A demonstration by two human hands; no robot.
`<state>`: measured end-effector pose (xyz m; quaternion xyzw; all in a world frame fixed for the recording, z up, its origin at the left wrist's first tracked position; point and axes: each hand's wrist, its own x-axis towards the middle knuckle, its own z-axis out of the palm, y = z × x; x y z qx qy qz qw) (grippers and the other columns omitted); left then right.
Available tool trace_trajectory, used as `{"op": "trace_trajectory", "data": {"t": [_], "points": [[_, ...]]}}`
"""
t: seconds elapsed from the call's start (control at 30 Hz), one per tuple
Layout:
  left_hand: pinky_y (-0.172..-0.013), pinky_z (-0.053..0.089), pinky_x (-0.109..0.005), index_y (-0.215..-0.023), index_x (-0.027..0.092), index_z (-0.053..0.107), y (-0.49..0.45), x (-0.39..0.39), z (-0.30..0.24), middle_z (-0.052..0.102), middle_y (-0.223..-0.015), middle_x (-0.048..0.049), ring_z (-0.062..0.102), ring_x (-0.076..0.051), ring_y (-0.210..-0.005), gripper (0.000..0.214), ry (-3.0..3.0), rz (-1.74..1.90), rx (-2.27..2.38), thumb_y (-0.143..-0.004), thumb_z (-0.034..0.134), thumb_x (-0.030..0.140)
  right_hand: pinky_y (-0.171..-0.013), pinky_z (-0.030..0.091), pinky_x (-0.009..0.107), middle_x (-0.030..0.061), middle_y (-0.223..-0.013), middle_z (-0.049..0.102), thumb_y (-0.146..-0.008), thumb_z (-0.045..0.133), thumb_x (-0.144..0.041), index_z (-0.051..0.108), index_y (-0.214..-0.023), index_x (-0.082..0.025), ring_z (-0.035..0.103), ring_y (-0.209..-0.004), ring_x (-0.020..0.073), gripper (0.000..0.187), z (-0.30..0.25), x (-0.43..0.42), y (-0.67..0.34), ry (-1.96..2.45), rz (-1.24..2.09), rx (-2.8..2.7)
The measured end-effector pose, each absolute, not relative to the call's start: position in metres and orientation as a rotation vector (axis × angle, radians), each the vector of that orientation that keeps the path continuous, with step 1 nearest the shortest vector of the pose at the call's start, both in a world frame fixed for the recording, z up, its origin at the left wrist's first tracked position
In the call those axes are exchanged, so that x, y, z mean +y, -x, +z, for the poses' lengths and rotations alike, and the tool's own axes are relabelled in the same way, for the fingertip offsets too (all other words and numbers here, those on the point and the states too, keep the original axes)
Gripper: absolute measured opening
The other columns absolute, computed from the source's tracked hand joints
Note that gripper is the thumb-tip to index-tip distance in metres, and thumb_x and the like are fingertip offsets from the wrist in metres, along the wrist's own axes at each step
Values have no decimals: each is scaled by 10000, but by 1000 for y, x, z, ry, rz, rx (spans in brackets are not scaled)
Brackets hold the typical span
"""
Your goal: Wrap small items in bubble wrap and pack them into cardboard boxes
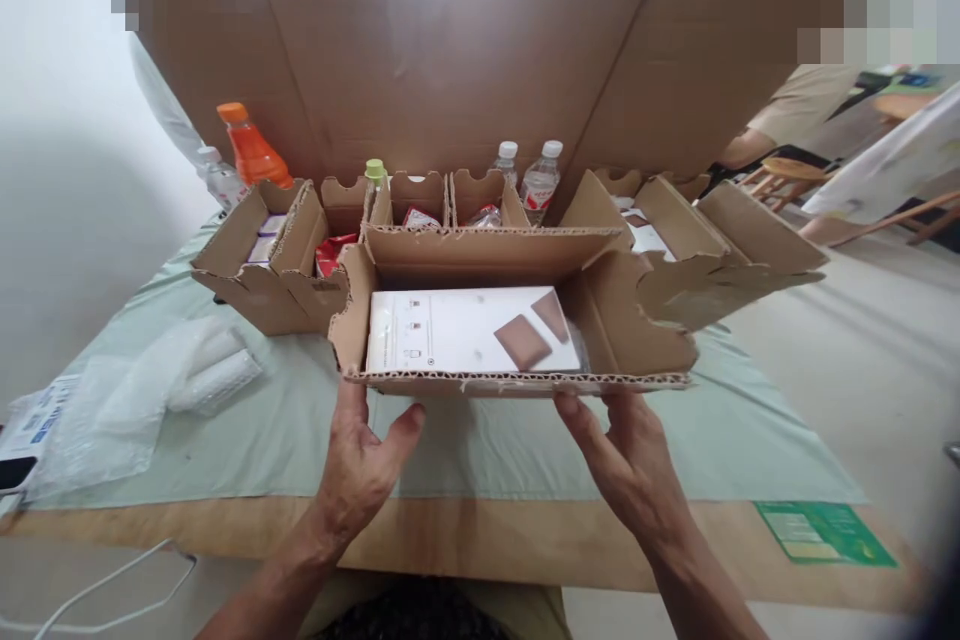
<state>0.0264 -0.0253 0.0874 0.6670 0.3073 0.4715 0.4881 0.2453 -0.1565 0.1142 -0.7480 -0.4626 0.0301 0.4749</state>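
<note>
1. The wooden table [247,530] is the largest thing; a pale green cloth [300,460] covers most of its top.
2. Behind it stands a wide folded panel of brown cardboard [465,70], like a screen.
3. Before this panel is a curved row of open brown cardboard bins [240,305], with packets inside several of them.
4. Nearer to the person, in front of the row, is a long open box of brown corrugated cardboard [495,260], its open top turned toward the camera. I judge it light and fairly stiff, but its cut edges look rough and its walls could bend if squeezed. It is best to take it by the two ends, low, with fingers under the bottom.
5. Inside the box lies a white rectangular carton with brown printed shapes [457,330], toward the left end. Its surface looks smooth, so it may slide if the box is tilted; its weight I cannot tell.
6. The left hand [364,465] supports the box under its left part, half open; the thumb stands away from the fingers, whose tips are hidden.
7. The right hand [626,465] holds the lower edge, right of the middle, also half open, the thumb at the cardboard and the other fingertips hidden.
</note>
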Motion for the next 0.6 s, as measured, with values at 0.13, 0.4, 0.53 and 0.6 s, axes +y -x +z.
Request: {"op": "trace_trajectory", "data": {"t": [0.13, 0.4, 0.53, 0.6], "points": [[-1213, 385, -462, -1457, 269, 532, -23, -27, 85, 635, -1401, -110, 551, -298, -1381, 604, -1576, 1253, 740, -897, 760, 292, -721, 530, 363, 68, -934, 740, -978, 567, -557, 677, -1113, -220, 651, -780, 228, 380, 113, -159, -239, 1805, 95, -1157], [-1220, 395, -523, -1470, 235, 532, -24, -36, 94, 620, -1428, -135, 552, -331, -1387, 597, -1689, 1194, 752, -910, 729, 305, -738, 536, 392, 70, -826, 710, -962, 589, -579, 710, -970, -225, 654, -778, 248, 373, 111, -173, -241, 1840, -47, -1089], [-1268, 319, -573, -1507, 234, 490, -26, -55, 75, 568, -1502, -145, 459, -353, -1479, 628, -1748, 1131, 786, -917, 702, 271, -827, 544, 415, 94, -966, 742, -959, 575, -614, 709, -1118, -210, 681, -891, 275, 454, 96, -185, -253, 1819, -24, -1038], [-1282, 267, -604, -1528, 220, 463, -29, -68, 57, 499, -1569, -159, 377, -372, -1533, 657, -1776, 1040, 840, -912, 688, 257, -822, 545, 411, 110, -1061, 751, -965, 554, -622, 679, -1213, -206, 687, -935, 286, 500, 82, -193, -259, 1847, 41, -1015]]}}
